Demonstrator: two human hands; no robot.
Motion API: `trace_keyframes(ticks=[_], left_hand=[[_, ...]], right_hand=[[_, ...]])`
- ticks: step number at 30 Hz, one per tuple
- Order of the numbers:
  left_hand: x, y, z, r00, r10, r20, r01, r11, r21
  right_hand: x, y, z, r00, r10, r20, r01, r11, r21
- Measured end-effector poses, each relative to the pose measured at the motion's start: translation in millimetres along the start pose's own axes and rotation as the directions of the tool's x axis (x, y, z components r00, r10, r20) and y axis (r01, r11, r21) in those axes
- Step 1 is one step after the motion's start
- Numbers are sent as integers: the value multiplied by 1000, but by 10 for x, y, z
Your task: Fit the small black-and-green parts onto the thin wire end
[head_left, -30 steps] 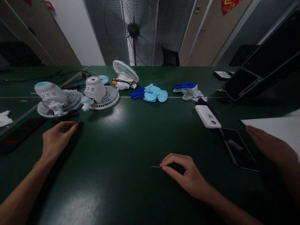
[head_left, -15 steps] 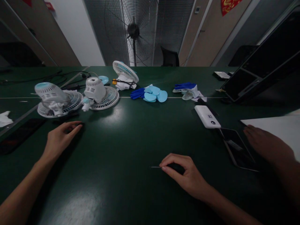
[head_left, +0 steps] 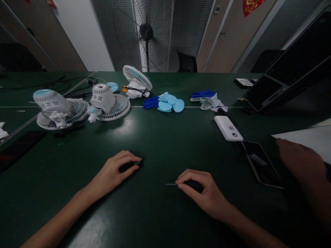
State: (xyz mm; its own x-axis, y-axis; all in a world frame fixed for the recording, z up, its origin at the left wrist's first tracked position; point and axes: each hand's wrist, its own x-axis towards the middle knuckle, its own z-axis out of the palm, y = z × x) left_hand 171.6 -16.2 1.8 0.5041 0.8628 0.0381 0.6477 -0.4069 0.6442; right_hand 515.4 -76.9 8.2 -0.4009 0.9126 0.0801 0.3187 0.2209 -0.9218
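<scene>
My right hand (head_left: 204,191) is closed round a screwdriver (head_left: 171,184), low over the green table. Its thin metal shaft points left from my fingertips, and the dark handle lies mostly under my palm. My left hand (head_left: 116,174) pinches a small dark thing with a hint of green (head_left: 137,163), too hidden by the fingers to name. It is to the left of the screwdriver tip and apart from it. Beyond it lie two white desk fan bodies (head_left: 103,98) (head_left: 55,108) with their grilles face down.
Another white fan (head_left: 137,81) stands farther back, near a light blue fan blade (head_left: 170,103) and blue-and-white gloves (head_left: 205,96). A white power bank (head_left: 229,128) and a phone (head_left: 261,163) lie to the right. Another person's hand (head_left: 301,160) rests by white paper (head_left: 310,139).
My left hand has moved right and nearer to me, from beside the fans to the table's middle, carrying the small dark thing. My right hand and the screwdriver have stayed put.
</scene>
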Motion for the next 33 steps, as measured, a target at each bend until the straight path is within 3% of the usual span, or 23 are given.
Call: trace_keyframes(ticks=[3, 7, 15, 20, 25, 28, 33], left_hand=[[-28, 321, 334, 987, 137, 85, -136, 991, -20], [-96, 501, 511, 974, 201, 102, -196, 979, -53], [-133, 485, 550, 986, 137, 91, -125, 984, -129], [-114, 480, 591, 986, 134, 96, -117, 978, -171], [-122, 483, 604, 988, 118, 101, -96, 975, -200], [-127, 487, 590, 987, 110, 118, -86, 977, -194], [-101, 500, 575, 988, 106, 115, -84, 980, -181]], right_hand=[[3, 14, 13, 1000, -20, 12, 20, 1000, -3], [-6, 37, 36, 997, -60, 46, 62, 997, -36], [-39, 88, 56, 990, -101, 97, 112, 987, -111], [-33, 69, 90, 989, -108, 105, 116, 991, -68], [9, 64, 73, 995, -91, -38, 94, 990, 102], [21, 74, 53, 995, -58, -87, 66, 993, 100], [3, 40, 71, 996, -76, 55, 77, 997, -28]])
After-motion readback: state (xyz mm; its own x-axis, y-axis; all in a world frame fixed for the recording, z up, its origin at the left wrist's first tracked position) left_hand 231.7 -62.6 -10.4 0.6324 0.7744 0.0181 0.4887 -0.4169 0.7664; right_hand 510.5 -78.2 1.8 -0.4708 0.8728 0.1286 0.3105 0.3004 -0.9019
